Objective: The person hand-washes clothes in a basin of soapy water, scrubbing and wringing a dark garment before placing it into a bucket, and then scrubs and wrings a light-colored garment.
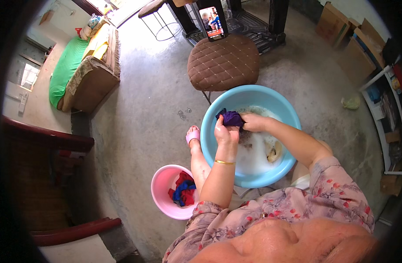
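Observation:
Over a light blue plastic basin (250, 182), my left hand (225, 131) grips a bunched dark purple cloth (232, 118), palm turned up beneath it. My right hand (253, 122) is closed on the cloth's other side, its fingertips partly hidden. White suds and soapy water (250, 157) lie in the basin below. A cream-coloured wet cloth (274, 153) shows in the foam at the right side. To the left stands a pink plastic bucket (160, 194) holding a red cloth (188, 196) and a blue cloth (181, 192).
A brown quilted stool (224, 64) stands just beyond the basin, with a smartphone (211, 24) propped upright at its far edge. A sofa (92, 83) is at the left. Cardboard boxes (332, 24) and a white shelf rack (381, 125) line the right.

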`<action>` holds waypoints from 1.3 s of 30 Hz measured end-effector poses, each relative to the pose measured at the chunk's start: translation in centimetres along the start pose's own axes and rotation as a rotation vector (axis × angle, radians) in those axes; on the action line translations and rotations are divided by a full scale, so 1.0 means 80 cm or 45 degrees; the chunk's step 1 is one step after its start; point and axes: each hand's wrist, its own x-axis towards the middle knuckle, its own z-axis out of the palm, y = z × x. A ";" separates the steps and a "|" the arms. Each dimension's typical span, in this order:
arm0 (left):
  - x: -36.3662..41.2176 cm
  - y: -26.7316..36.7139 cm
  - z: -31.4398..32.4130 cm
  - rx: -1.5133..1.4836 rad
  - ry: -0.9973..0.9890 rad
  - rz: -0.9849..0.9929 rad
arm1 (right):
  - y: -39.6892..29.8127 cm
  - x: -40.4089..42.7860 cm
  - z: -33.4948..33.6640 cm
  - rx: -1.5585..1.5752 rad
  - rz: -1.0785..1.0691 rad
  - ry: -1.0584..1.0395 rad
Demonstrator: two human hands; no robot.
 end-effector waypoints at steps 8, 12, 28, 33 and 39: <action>0.001 0.000 0.002 -0.103 -0.248 -0.045 | 0.047 0.007 0.004 0.490 -0.083 0.214; -0.007 0.009 0.003 -0.023 -0.089 0.012 | 0.011 0.006 -0.025 0.361 0.296 0.320; 0.009 -0.010 -0.018 0.518 0.179 -0.082 | 0.000 -0.019 0.007 -0.549 0.414 0.355; -0.003 -0.010 0.000 0.344 -0.075 -0.260 | 0.018 0.001 0.014 0.350 0.030 0.435; 0.007 0.010 -0.012 0.299 -0.335 -0.318 | -0.104 -0.032 0.006 0.248 -0.394 0.458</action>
